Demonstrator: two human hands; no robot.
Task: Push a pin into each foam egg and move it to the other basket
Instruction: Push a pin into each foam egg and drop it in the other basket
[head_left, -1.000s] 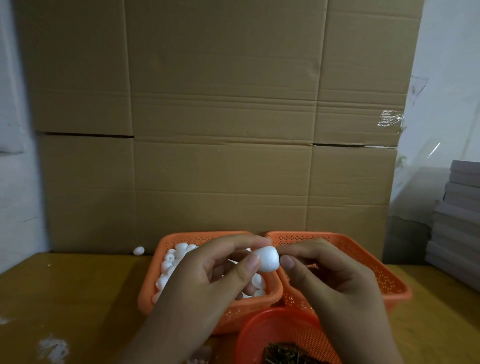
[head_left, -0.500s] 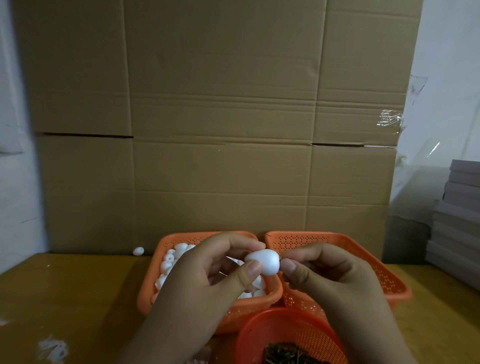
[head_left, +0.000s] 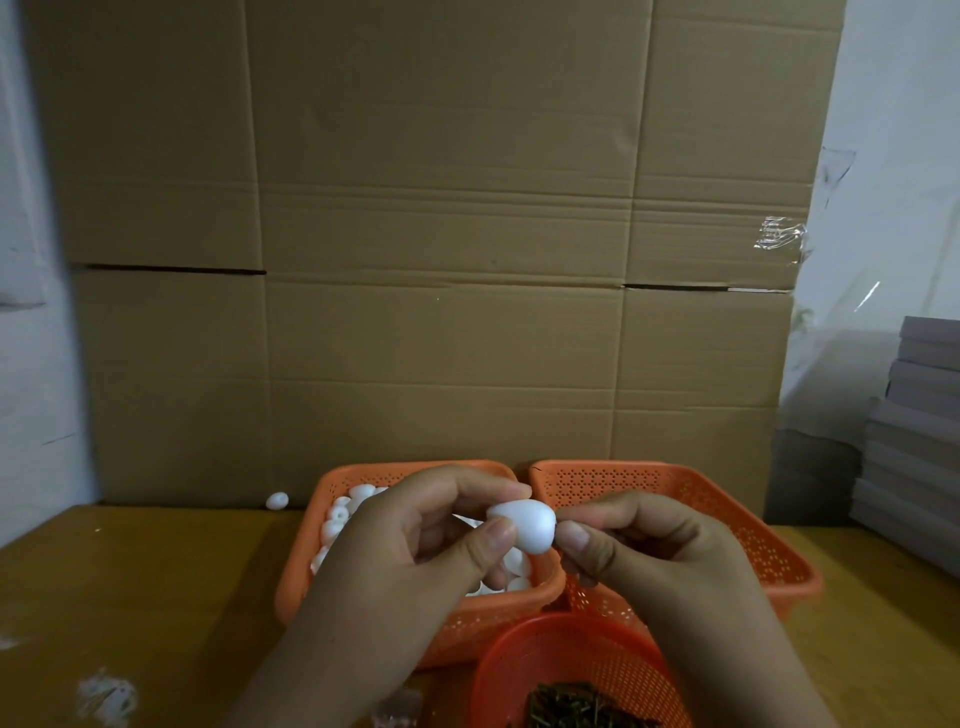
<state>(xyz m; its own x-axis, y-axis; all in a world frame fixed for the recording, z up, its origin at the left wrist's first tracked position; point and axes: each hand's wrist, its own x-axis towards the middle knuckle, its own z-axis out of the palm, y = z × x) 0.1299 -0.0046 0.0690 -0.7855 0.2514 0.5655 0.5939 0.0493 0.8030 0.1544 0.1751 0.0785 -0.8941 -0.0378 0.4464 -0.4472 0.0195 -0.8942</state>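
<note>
My left hand (head_left: 410, 551) pinches a white foam egg (head_left: 524, 525) between thumb and fingers, held above the gap between two orange baskets. My right hand (head_left: 644, 545) pinches its thumb and forefinger against the egg's broad right end; a pin there is hidden except for a tiny dark speck. The left basket (head_left: 332, 483) holds several white foam eggs (head_left: 343, 514). The right basket (head_left: 727, 499) shows only its perforated wall and floor. A round orange basket (head_left: 561, 654) in front holds a pile of dark pins (head_left: 582, 709).
A loose foam egg (head_left: 277, 500) lies on the wooden table (head_left: 130, 597) by the cardboard wall (head_left: 441, 260). White crumbs (head_left: 106, 696) sit at the front left. Grey flat boxes (head_left: 919, 441) are stacked at the right.
The egg has turned in my left hand so its pointed end faces left, and my right fingers have closed in against its broad end. Both hands stay above the baskets.
</note>
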